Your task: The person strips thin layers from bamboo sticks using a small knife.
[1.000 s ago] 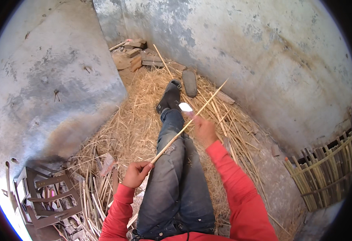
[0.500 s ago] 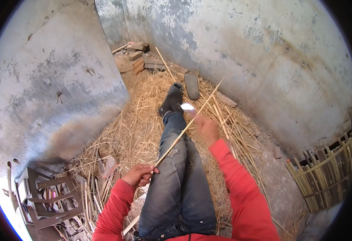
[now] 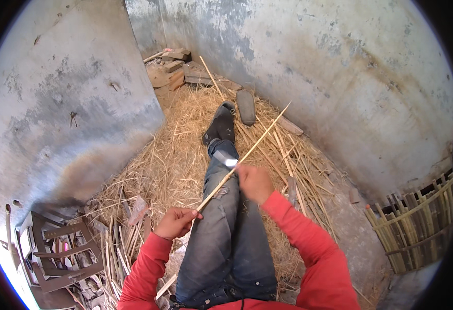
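A long, thin, pale stick [image 3: 264, 135], apparently bamboo, slants across my legs with its far tip pointing up and to the right. My left hand [image 3: 177, 222] pinches its near end between thumb and fingers above my thigh. Around a knife [image 3: 230, 161] my right hand [image 3: 256, 184] is closed; its handle is hidden in the fist. The shiny blade lies across the stick at about mid-length, above my shin. Glare blurs the blade's edge.
Straw [image 3: 174, 139] covers the floor around my outstretched legs [image 3: 213, 217]. Loose sticks [image 3: 309, 181] lie to the right, near a slatted basket-like panel [image 3: 417, 227]. A brown wooden frame [image 3: 66, 253] sits at left. Bricks [image 3: 173, 67] and a grey slab [image 3: 246, 107] lie farther off.
My right hand has drawn the knife down along the stick toward me. My left hand keeps its hold on the near end, almost in the same place.
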Demonstrator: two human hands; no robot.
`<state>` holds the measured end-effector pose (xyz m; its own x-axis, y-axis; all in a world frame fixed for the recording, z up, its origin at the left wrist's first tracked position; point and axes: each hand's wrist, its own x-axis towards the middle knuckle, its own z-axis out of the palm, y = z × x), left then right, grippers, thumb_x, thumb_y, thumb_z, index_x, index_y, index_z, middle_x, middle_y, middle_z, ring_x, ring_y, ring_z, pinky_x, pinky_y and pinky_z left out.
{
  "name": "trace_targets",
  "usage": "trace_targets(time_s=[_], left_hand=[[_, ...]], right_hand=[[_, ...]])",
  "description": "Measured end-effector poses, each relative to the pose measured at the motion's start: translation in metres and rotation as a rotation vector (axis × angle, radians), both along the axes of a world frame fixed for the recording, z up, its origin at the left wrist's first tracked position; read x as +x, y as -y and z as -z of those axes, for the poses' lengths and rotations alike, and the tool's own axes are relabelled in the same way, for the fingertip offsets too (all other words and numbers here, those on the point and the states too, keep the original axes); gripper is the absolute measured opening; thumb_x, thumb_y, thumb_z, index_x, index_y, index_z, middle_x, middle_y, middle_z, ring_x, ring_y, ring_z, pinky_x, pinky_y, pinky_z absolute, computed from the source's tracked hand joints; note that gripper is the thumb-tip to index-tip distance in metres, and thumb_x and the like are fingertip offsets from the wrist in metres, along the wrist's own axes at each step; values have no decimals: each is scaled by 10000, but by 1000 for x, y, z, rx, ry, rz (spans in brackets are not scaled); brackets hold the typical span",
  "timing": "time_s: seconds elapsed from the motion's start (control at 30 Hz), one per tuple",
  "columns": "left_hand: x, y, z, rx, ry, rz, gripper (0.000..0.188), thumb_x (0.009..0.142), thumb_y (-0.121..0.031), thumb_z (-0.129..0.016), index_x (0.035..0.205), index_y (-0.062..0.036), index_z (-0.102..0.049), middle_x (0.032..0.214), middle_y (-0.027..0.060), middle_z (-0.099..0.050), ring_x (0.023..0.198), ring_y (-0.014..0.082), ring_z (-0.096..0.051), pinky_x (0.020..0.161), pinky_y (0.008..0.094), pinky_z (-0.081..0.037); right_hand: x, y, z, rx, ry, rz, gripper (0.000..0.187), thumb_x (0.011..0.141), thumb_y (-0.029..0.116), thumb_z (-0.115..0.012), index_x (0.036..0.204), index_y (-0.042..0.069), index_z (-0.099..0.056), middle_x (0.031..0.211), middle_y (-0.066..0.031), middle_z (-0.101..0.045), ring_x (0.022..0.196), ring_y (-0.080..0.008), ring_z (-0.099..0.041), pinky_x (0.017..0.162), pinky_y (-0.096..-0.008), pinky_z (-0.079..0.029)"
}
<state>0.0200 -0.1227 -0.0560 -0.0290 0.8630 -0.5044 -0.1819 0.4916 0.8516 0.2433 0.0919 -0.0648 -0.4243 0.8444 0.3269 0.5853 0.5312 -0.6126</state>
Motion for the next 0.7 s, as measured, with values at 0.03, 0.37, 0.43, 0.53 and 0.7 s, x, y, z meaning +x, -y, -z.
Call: trace_targets(time_s=[0.03,0.37,0.43,0.53,0.7], left_hand=[[-2,3,4,2,40,5,312,1055,-283,-599,1059,-4,-740,545,-62,-410,424,30,-300,410,239,-198],[-15,5,4,-86,266,58,350,1080,-307,-531,1084,13,-672,595,-78,-347,454,41,-269,427,239,-190],[-21,9,4,-116,302,91,361,1088,-320,-507,1094,13,-649,602,-81,-318,462,45,-262,429,241,-192],[-22,5,1,-136,321,133,377,1094,-337,-490,1103,12,-632,601,-81,-294,468,47,-255,432,244,-196],[-32,-1,7,-128,264,174,402,1097,-358,-482,1095,13,-638,585,-76,-296,463,53,-256,439,248,-200]], right_hand=[[-3,17,0,-50,33,-40,435,1047,369,-489,874,43,-719,760,-256,-658,712,-479,-637,648,-553,-503],[-2,22,6,-20,-18,-194,535,1071,390,-475,781,-19,-663,659,-256,-594,604,-467,-581,591,-509,-465],[4,-5,-7,-60,2,-37,502,1058,394,-484,834,1,-700,734,-274,-634,690,-482,-621,632,-534,-493],[30,-76,-10,12,-111,204,483,1052,391,-486,878,7,-722,780,-282,-657,748,-494,-638,653,-546,-505],[42,-127,-24,81,2,386,518,1060,401,-444,881,-1,-717,777,-276,-660,746,-482,-644,672,-560,-500]])
